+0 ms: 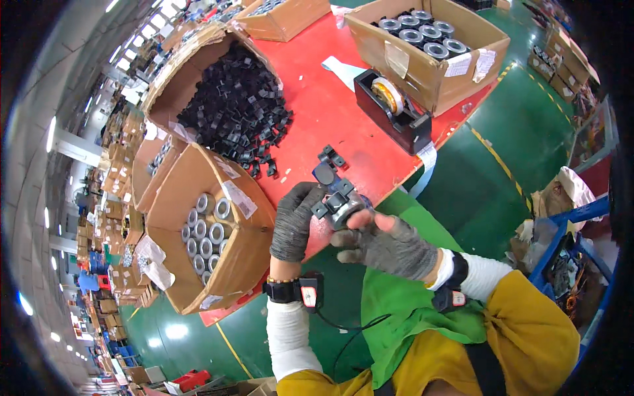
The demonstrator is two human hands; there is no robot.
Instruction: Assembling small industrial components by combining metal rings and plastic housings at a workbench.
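Observation:
My left hand [295, 222], in a grey glove with curled fingers, grips the near left side of a small silver metal cylinder [345, 212]. A black plastic bracket [335, 198] sits across that cylinder. From the right, my right hand [391, 247], gloved with bare fingertips showing, has its bent fingers against the cylinder; its thumb stands a little apart. Just beyond them is a dark blue round-topped piece [323, 173], whose join to the cylinder I cannot make out. Another black bracket [332, 157] lies past it on the red tabletop [317, 99].
A large carton [173, 99] spills black brackets [231, 105] at the left. Nearer stands a carton [254, 231] of silver cylinders [206, 248]. A black tape dispenser [393, 112] and a carton [422, 82] of black-and-silver cylinders [429, 32] stand right. A cable [350, 327] hangs below my wrists.

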